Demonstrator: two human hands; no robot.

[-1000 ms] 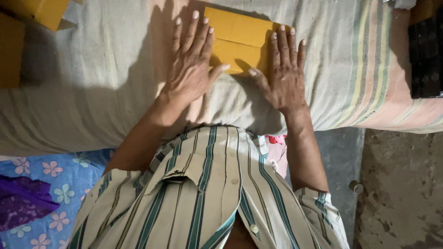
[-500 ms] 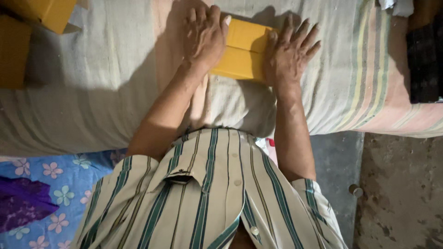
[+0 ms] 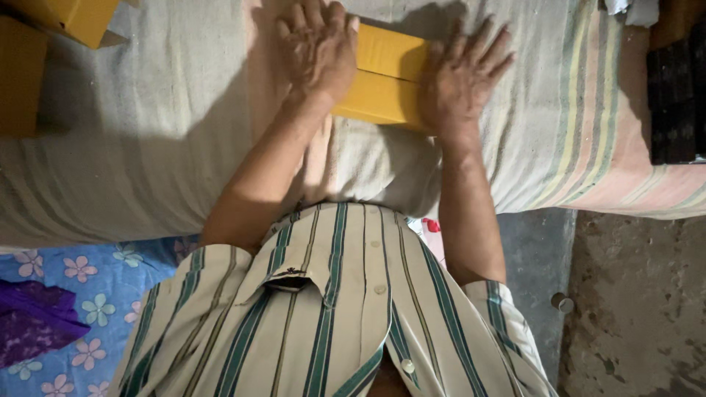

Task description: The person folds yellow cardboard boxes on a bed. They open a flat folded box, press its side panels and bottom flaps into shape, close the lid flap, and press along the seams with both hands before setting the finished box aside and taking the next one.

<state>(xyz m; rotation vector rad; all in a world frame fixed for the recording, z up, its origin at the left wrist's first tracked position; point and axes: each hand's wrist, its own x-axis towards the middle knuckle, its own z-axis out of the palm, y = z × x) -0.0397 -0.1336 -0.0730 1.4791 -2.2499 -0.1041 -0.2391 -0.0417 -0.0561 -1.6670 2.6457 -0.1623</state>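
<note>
Two hands are lying flat on a yellow cardboard piece, and I am watching them from above. My left hand is resting palm down over its left end, fingers stretched out and held fairly close together, gripping nothing. My right hand is pressing palm down on its right end, fingers spread wide, also pinching nothing. Between the two hands, a strip of the yellow cardboard is showing, with a crease or edge running across it.

That cardboard is sitting on a pale cloth-covered surface, whose right side is carrying coloured stripes. At the upper left corner another yellow box is poking into view, well apart from the hands. At the right edge a dark checked item is lying on the cloth.

Below the arms, a striped shirt is filling the lower middle. A blue flowered fabric is lying at lower left, and rough concrete floor is showing at lower right.
</note>
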